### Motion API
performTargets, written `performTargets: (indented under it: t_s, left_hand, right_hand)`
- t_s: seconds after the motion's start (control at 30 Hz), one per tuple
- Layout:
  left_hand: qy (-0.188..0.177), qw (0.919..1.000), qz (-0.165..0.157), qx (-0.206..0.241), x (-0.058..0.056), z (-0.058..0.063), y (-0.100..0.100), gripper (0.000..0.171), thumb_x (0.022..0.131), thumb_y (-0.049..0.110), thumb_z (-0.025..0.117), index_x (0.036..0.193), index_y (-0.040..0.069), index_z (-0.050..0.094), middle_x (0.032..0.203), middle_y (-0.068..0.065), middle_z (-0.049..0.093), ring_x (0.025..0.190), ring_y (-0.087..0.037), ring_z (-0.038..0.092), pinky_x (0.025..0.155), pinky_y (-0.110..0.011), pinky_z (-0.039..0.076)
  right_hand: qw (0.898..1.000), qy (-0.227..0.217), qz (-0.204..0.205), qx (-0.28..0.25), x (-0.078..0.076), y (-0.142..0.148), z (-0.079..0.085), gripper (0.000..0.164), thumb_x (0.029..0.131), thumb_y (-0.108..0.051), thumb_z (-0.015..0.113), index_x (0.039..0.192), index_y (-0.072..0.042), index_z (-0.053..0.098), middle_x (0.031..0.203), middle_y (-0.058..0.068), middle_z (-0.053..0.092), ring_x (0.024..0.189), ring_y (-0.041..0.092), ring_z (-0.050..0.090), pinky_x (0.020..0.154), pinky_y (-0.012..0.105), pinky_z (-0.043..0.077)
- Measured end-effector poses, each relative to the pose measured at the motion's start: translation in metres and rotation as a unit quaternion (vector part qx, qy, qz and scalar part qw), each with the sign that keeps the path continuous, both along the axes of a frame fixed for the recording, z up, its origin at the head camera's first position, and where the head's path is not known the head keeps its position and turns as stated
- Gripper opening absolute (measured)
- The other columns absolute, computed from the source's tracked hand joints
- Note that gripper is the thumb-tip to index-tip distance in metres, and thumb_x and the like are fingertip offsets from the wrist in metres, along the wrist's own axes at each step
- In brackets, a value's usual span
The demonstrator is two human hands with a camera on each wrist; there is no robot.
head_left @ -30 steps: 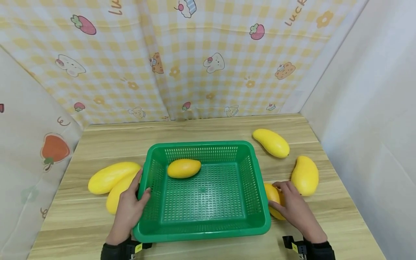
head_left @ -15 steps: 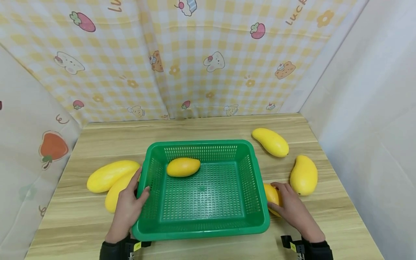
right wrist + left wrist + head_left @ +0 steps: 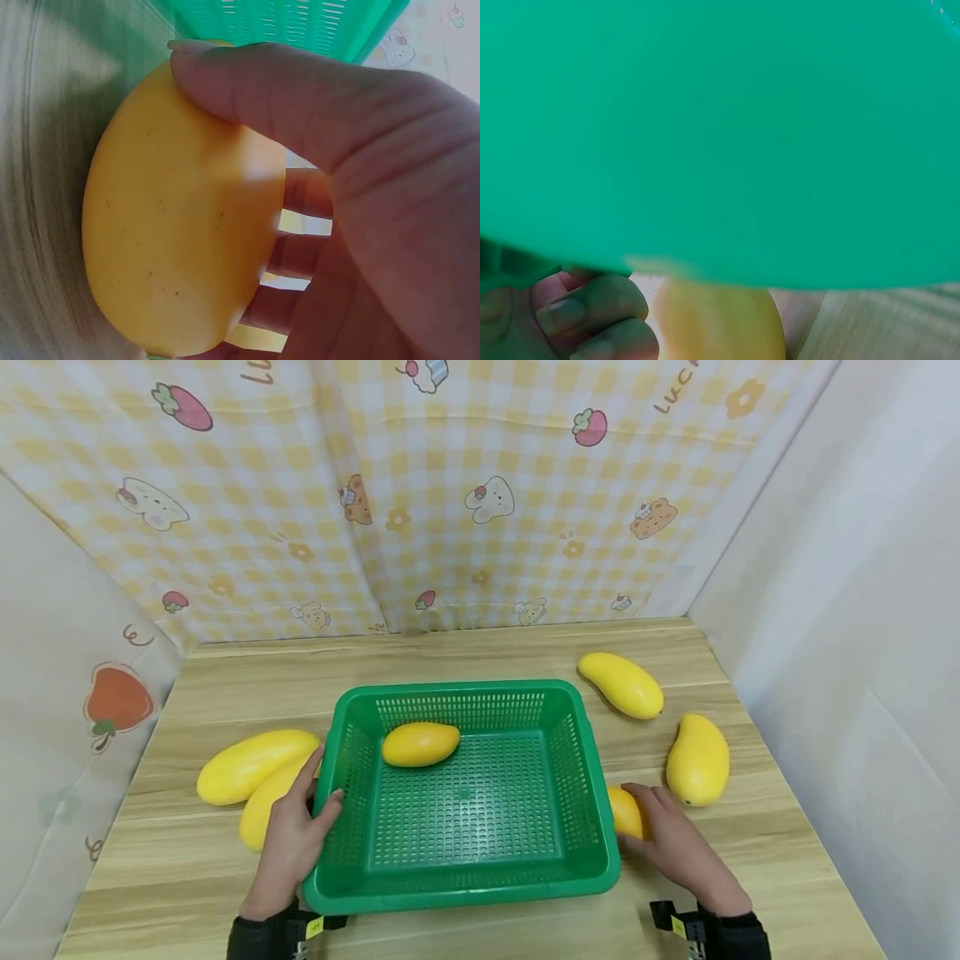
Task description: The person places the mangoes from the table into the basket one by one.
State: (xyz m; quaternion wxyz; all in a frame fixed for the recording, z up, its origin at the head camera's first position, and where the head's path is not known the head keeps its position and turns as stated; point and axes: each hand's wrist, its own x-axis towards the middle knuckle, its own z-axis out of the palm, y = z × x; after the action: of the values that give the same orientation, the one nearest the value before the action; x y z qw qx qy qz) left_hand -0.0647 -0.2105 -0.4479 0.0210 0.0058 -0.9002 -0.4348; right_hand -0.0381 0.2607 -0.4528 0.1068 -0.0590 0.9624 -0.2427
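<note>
A green plastic basket (image 3: 465,902) stands mid-table with one mango (image 3: 421,744) inside, toward its back left. My left hand (image 3: 288,843) grips the basket's left rim, thumb over the edge; in the left wrist view its fingers (image 3: 604,304) curl below the green wall. Beside the basket's right wall, my right hand (image 3: 671,843) holds a mango (image 3: 624,812). The right wrist view shows that mango (image 3: 176,217) close up, the thumb (image 3: 255,82) across one end and the other fingers around its far side. The basket rim hides part of it in the head view.
Two yellow mangoes, one behind (image 3: 255,766) and one nearer (image 3: 264,806), lie left of the basket. Two more lie to the right, one at the back (image 3: 621,685) and one beyond my right hand (image 3: 698,760). A checked cloth (image 3: 450,552) hangs behind the wooden table (image 3: 420,656).
The right hand and its mango have shifted slightly in toward the basket, and more of the mango is hidden by the rim. The left hand stays on the rim. The whole view shifts slightly.
</note>
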Motion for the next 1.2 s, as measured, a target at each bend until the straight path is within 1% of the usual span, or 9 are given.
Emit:
performTargets:
  t_s: [0.23,0.4,0.57,0.73,0.9,1.07,1.2]
  left_hand:
    - [0.001,1.0,0.001,0.003,0.0,0.001,0.0,0.063,0.096,0.01,0.057,0.151,0.006,0.027,0.095,-0.012,0.066,0.076,-0.019,0.059,0.059,-0.027,0.049]
    - [0.0,1.0,0.001,0.005,0.0,0.002,-0.001,0.063,0.096,0.011,0.056,0.151,0.006,0.027,0.097,-0.013,0.066,0.077,-0.02,0.059,0.06,-0.027,0.049]
    - [-0.01,0.9999,-0.002,0.012,-0.001,0.003,-0.001,0.064,0.096,0.011,0.056,0.152,0.008,0.024,0.102,-0.016,0.066,0.08,-0.022,0.06,0.06,-0.027,0.05]
    - [-0.019,0.9997,0.0,0.016,0.001,0.004,0.0,0.064,0.096,0.012,0.056,0.152,0.008,0.024,0.103,-0.017,0.066,0.08,-0.023,0.061,0.06,-0.028,0.05]
    - [-0.02,0.9995,-0.003,0.023,0.001,0.004,0.0,0.064,0.096,0.011,0.056,0.152,0.008,0.025,0.102,-0.017,0.065,0.078,-0.022,0.061,0.059,-0.028,0.051]
    - [-0.016,0.9997,-0.004,0.016,0.0,0.004,0.0,0.063,0.096,0.011,0.056,0.152,0.007,0.025,0.102,-0.017,0.066,0.079,-0.022,0.06,0.059,-0.027,0.05]
    - [-0.017,0.9998,-0.004,0.013,0.0,0.005,0.0,0.063,0.096,0.011,0.056,0.151,0.006,0.025,0.103,-0.018,0.066,0.08,-0.022,0.06,0.06,-0.027,0.05]
  right_hand:
    - [1.0,-0.01,0.002,0.002,-0.002,0.001,0.006,0.062,0.082,-0.02,0.075,0.133,0.002,0.047,0.113,0.016,0.052,0.093,0.024,0.05,0.08,0.044,0.045]
    - [1.0,-0.014,-0.002,0.007,-0.004,0.004,0.007,0.066,0.083,-0.028,0.075,0.134,0.003,0.046,0.115,0.017,0.052,0.094,0.025,0.052,0.081,0.045,0.045]
    - [1.0,-0.005,-0.012,0.008,-0.003,0.007,0.011,0.066,0.084,-0.028,0.075,0.134,0.002,0.046,0.116,0.018,0.052,0.096,0.026,0.053,0.082,0.047,0.045]
    - [1.0,0.022,-0.01,0.011,-0.003,0.011,0.017,0.066,0.084,-0.028,0.075,0.134,0.002,0.046,0.116,0.019,0.052,0.093,0.027,0.053,0.08,0.047,0.045]
    - [0.999,0.047,-0.007,0.023,-0.007,0.015,0.028,0.065,0.083,-0.022,0.075,0.134,0.003,0.044,0.116,0.023,0.052,0.092,0.03,0.053,0.078,0.049,0.046]
    - [0.995,0.097,-0.006,0.026,-0.014,0.017,0.044,0.065,0.082,-0.016,0.076,0.134,0.004,0.044,0.116,0.026,0.05,0.093,0.035,0.053,0.077,0.052,0.045]
    - [0.991,0.132,0.001,0.029,-0.018,0.017,0.054,0.065,0.081,-0.015,0.076,0.134,0.003,0.044,0.115,0.025,0.05,0.092,0.036,0.053,0.076,0.053,0.045]
